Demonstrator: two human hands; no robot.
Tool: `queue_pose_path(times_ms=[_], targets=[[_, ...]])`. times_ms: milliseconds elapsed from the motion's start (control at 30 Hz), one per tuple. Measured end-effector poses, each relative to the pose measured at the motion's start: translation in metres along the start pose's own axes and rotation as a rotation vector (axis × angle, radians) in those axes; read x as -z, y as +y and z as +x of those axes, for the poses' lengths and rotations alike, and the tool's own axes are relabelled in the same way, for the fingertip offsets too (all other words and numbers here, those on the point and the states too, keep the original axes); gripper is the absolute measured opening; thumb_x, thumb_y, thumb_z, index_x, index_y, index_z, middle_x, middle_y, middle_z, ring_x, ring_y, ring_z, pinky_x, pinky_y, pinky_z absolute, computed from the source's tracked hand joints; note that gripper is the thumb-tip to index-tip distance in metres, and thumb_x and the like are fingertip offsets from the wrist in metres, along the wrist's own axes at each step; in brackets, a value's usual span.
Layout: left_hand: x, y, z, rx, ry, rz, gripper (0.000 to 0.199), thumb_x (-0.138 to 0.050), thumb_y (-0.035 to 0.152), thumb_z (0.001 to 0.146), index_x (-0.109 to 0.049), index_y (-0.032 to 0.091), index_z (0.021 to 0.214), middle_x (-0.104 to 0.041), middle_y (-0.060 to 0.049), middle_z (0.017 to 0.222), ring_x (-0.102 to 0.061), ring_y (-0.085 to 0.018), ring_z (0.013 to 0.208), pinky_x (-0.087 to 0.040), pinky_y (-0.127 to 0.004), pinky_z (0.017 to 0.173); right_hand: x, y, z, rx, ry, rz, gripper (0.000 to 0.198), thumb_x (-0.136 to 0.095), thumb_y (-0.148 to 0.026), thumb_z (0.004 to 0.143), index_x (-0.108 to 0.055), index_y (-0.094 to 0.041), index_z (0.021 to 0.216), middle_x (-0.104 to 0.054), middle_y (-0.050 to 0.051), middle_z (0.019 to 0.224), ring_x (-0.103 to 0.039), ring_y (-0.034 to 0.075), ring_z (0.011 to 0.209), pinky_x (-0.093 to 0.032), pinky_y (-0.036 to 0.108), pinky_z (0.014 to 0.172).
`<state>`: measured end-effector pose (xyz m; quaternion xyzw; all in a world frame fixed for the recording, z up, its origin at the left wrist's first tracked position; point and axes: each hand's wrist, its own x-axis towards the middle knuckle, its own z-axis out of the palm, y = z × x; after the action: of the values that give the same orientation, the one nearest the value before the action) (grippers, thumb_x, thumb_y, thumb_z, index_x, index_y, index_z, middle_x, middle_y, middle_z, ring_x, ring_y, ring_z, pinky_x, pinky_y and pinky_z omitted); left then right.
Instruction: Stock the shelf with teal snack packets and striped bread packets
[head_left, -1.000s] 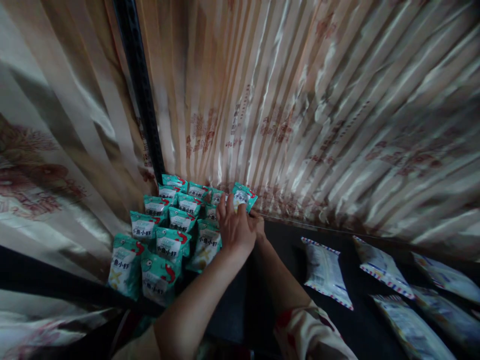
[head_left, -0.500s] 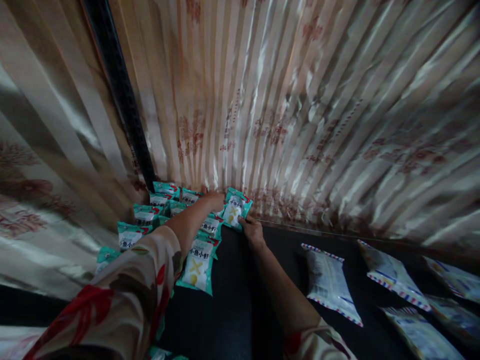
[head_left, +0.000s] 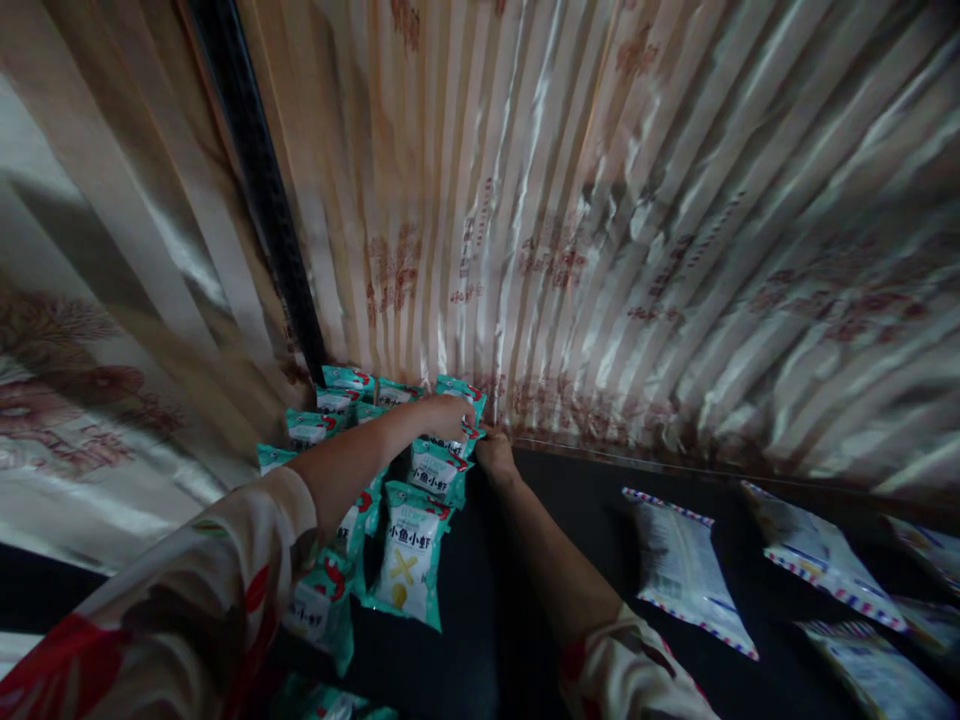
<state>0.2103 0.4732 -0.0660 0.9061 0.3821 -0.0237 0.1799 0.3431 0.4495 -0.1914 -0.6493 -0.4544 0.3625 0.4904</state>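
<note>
Teal and white snack bags stand in rows in the back left corner of a black shelf. My left hand (head_left: 450, 415) reaches over them with its fingers closed on the upper part of the rearmost right snack bag (head_left: 466, 389). At that bag's lower right edge, my right hand (head_left: 496, 456) has its fingers curled against it; the fingertips are partly hidden. Just in front lie a similar bag (head_left: 439, 470) and another teal bag (head_left: 409, 555) with its yellow print facing up. My left forearm covers part of the rows.
Silvery patterned sheeting (head_left: 510, 250) hangs behind and along the left, with a black upright post (head_left: 262, 180) in the corner. On the right side of the black shelf (head_left: 469, 640) lie several white bags (head_left: 686, 570) with red and blue striped edges.
The snack bag between my hands has moved left and back, against the row. My left hand has shifted onto it, and my right hand has followed. The view has swung slightly left.
</note>
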Motion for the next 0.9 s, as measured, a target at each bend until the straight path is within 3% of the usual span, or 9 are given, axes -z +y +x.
queue_pose_path(times_ms=[100,200,333,400,500,567,667,900], targets=[[0.002,0.000,-0.002,0.015,-0.020,0.061,0.030,-0.062,0.023,0.075,-0.064,0.022,0.105,-0.067,-0.002,0.110,-0.059,-0.019,0.102,-0.045,-0.029,0.090,0.001,-0.006,0.005,-0.015,0.025,-0.137,0.015,-0.065,-0.019,0.058,-0.072,-0.018,0.070,-0.063,0.002,0.052,-0.063,0.021,0.062,-0.044,0.026,0.058],[0.002,0.000,-0.002,0.032,-0.021,0.101,0.032,-0.061,0.024,0.077,-0.062,0.022,0.109,-0.066,-0.003,0.112,-0.059,-0.020,0.104,-0.044,-0.029,0.091,0.006,-0.011,0.004,-0.010,0.044,-0.233,0.018,-0.065,-0.017,0.059,-0.072,-0.021,0.076,-0.066,0.003,0.060,-0.064,0.022,0.069,-0.043,0.027,0.062],[0.001,0.002,-0.003,0.049,-0.013,0.135,0.036,-0.061,0.027,0.078,-0.060,0.023,0.113,-0.065,-0.005,0.115,-0.058,-0.023,0.107,-0.044,-0.034,0.093,0.015,-0.012,-0.015,0.048,0.184,-0.293,0.033,-0.055,-0.036,0.074,-0.065,-0.020,0.101,-0.069,0.007,0.091,-0.063,0.023,0.086,-0.045,0.031,0.075],[0.002,0.003,-0.005,0.056,-0.003,0.144,0.036,-0.060,0.028,0.079,-0.060,0.024,0.115,-0.064,-0.005,0.118,-0.057,-0.024,0.109,-0.043,-0.035,0.093,0.018,-0.009,-0.031,0.110,0.238,-0.255,0.042,-0.045,-0.047,0.080,-0.062,-0.018,0.105,-0.068,0.008,0.096,-0.062,0.023,0.088,-0.046,0.034,0.079],[0.005,0.006,-0.011,0.062,0.005,0.149,0.036,-0.059,0.029,0.078,-0.061,0.023,0.114,-0.064,-0.005,0.116,-0.057,-0.024,0.109,-0.043,-0.035,0.093,0.021,-0.003,-0.052,0.165,0.048,-0.086,0.045,-0.046,-0.054,0.079,-0.064,-0.018,0.099,-0.069,0.006,0.092,-0.063,0.022,0.084,-0.048,0.032,0.078],[0.009,0.008,-0.016,0.063,0.005,0.147,0.036,-0.061,0.029,0.077,-0.061,0.022,0.113,-0.064,-0.006,0.115,-0.058,-0.024,0.108,-0.043,-0.034,0.092,0.020,0.001,-0.063,0.151,-0.117,0.011,0.044,-0.052,-0.052,0.076,-0.064,-0.018,0.100,-0.070,0.006,0.092,-0.063,0.021,0.084,-0.049,0.032,0.077],[0.012,0.012,-0.024,0.059,0.010,0.137,0.037,-0.062,0.029,0.077,-0.061,0.021,0.113,-0.064,-0.006,0.116,-0.058,-0.023,0.108,-0.044,-0.031,0.092,0.017,0.003,-0.074,0.135,-0.248,0.094,0.045,-0.059,-0.047,0.072,-0.063,-0.018,0.106,-0.071,0.005,0.095,-0.064,0.021,0.086,-0.050,0.033,0.079],[0.011,0.017,-0.040,0.042,-0.004,0.091,0.033,-0.064,0.029,0.077,-0.063,0.018,0.108,-0.065,-0.006,0.112,-0.059,-0.020,0.104,-0.046,-0.027,0.089,0.014,-0.003,-0.090,0.168,-0.285,0.094,0.039,-0.064,-0.039,0.070,-0.065,-0.020,0.104,-0.071,0.004,0.098,-0.064,0.022,0.089,-0.049,0.036,0.085]])
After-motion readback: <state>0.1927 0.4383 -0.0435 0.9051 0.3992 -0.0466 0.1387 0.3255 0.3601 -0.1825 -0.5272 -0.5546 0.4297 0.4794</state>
